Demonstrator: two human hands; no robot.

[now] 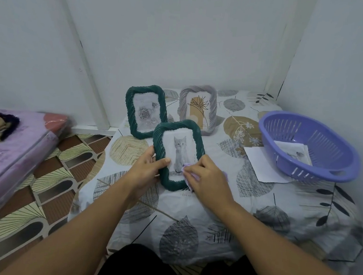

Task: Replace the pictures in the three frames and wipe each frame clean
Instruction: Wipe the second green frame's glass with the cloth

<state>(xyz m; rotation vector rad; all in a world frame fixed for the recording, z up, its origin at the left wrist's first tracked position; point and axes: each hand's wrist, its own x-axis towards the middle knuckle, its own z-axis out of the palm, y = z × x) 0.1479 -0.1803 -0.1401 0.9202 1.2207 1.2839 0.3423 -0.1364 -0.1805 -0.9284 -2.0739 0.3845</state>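
Right in the middle of the bench, over its leaf-print cover, both hands are busy with the green frame with the kitten picture. It's held up off the cover, tilted back a bit, glass facing the camera. The left hand comes in from the lower left with the forearm stretched out straight; its fingers wrap behind the frame's left edge and the thumb lies across the front of the rim, so it's gripping that frame. The right hand reaches in from the lower right, knuckles up, fingers curled down and pinching a small lilac cloth against the lower right corner of the glass, right by the kitten's feet.

Behind the kitten frame and a touch to its left stands a second green frame with a grey roses picture, upright. Behind the kitten frame to its right stands a pale grey frame with a line-drawn plant on a tan shape. Both prints have tiny writing, too small and blurry to read.

Well to the right of the kitten frame sits a purple plastic basket with loose prints inside, resting partly on a white sheet of paper. Far left of the kitten frame there's a purple mattress on the patterned floor.
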